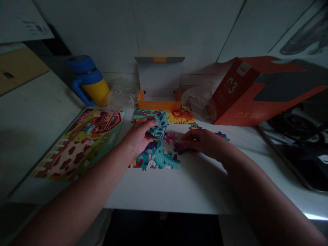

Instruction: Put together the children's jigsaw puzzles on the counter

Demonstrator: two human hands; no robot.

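Teal puzzle pieces [160,124] with a dark leaf-like pattern sit in my left hand [141,135], thumb on top, held above the table. Below them lies a partly joined jigsaw puzzle [159,157] showing a white rabbit and teal and blue shapes. My right hand [198,140] is closed in a pinch at the puzzle's right side, fingertips on a dark purple puzzle piece [180,148]. Whether that piece touches its neighbours I cannot tell. A pink-purple piece [170,138] lies between the hands. Loose pieces lie beyond my right hand, among them a blue and red one [222,136].
An open orange box [159,105] stands at the back, with a picture sheet [179,117] before it. Clear plastic wrappers [201,102] flank it. A farm picture [82,143] lies left, near a blue-yellow jug [96,89]. A large orange-red box [241,99] and a stove [294,136] are right.
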